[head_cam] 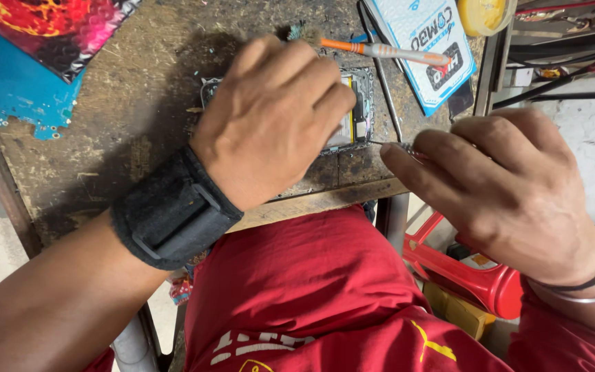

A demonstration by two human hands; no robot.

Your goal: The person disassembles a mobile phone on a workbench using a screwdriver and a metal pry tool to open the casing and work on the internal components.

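Observation:
An opened phone [358,110] lies on a worn wooden workbench [139,103], its inner parts and frame showing. My left hand [273,117], with a black wrist wrap, rests over most of the phone and presses it down. My right hand [497,186] pinches a thin metal tool [395,145] whose tip points at the phone's right edge. An orange and white brush [380,49] lies just beyond the phone.
A blue circuit board [15,89] and a red patterned panel [49,24] lie at the far left. A white and blue packet [425,41] sits at the back right. A red plastic stool [463,269] stands below the bench edge.

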